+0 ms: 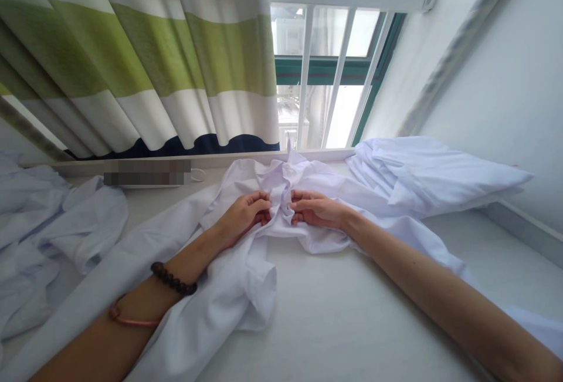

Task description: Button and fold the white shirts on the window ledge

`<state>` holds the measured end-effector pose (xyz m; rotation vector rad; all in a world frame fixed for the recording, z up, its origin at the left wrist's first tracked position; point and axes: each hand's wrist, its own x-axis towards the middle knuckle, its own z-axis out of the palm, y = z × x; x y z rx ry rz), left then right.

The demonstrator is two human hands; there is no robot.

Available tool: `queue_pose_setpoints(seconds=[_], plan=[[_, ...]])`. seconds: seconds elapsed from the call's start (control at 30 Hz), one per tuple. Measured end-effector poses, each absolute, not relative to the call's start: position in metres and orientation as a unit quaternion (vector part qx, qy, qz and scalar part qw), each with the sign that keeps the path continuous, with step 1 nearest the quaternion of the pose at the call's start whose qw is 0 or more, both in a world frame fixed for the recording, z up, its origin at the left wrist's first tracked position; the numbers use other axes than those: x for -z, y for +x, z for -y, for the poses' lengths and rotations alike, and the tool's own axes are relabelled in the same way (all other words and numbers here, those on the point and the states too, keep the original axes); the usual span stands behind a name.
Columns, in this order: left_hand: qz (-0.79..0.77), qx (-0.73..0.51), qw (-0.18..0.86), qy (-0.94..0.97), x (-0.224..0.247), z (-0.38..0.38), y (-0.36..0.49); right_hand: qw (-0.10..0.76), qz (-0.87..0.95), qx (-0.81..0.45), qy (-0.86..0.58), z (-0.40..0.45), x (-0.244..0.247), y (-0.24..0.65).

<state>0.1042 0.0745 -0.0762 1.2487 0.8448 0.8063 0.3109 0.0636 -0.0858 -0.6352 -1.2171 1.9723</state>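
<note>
A white garment, by its look a long-sleeved shirt or coat, lies spread and rumpled on the pale surface in front of me. Its sleeves trail toward me on both sides. My left hand pinches the cloth at the left of the garment's middle, thumb against fingers. Just across a narrow fold, my right hand grips the right edge in the same way. The two hands are a small gap apart, with bunched cloth standing up between them. Any button at the fingertips is too small to make out.
A folded stack of white cloth lies at the back right by the wall. More crumpled white cloth is heaped at the left. A blurred-out object sits near the back ledge. Behind are a green-and-white curtain and white window bars.
</note>
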Motion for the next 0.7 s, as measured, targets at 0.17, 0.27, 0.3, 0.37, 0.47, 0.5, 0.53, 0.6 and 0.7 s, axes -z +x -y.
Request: queue_pose_setpoints(seconds=[0.17, 0.27, 0.3, 0.37, 0.47, 0.5, 0.53, 0.6, 0.7], plan=[[-0.426, -0.367, 0.571, 0.598, 0.072, -0.064, 0.11, 0.395, 0.551, -0.677, -0.286, -0.06, 0.074, 0.308], [-0.431, -0.347, 0.545, 0.63, 0.07, -0.063, 0.109, 0.388, 0.632, -0.585, -0.328, -0.058, 0.073, 0.298], [-0.427, -0.344, 0.548, 0.632, 0.07, -0.064, 0.108, 0.389, 0.646, -0.563, -0.338, -0.058, 0.074, 0.295], [-0.418, -0.341, 0.56, 0.629, 0.071, -0.066, 0.106, 0.397, 0.655, -0.537, -0.354, -0.056, 0.078, 0.29], [-0.413, -0.335, 0.576, 0.62, 0.073, -0.068, 0.104, 0.403, 0.659, -0.514, -0.374, -0.055, 0.082, 0.29], [-0.413, -0.333, 0.579, 0.619, 0.074, -0.068, 0.104, 0.4, 0.662, -0.507, -0.38, -0.055, 0.083, 0.291], [-0.413, -0.333, 0.58, 0.618, 0.075, -0.068, 0.103, 0.398, 0.666, -0.501, -0.385, -0.055, 0.083, 0.292], [-0.413, -0.335, 0.581, 0.616, 0.075, -0.068, 0.102, 0.396, 0.67, -0.495, -0.387, -0.055, 0.083, 0.294], [-0.407, -0.342, 0.585, 0.613, 0.076, -0.069, 0.101, 0.405, 0.666, -0.492, -0.389, -0.055, 0.081, 0.295]])
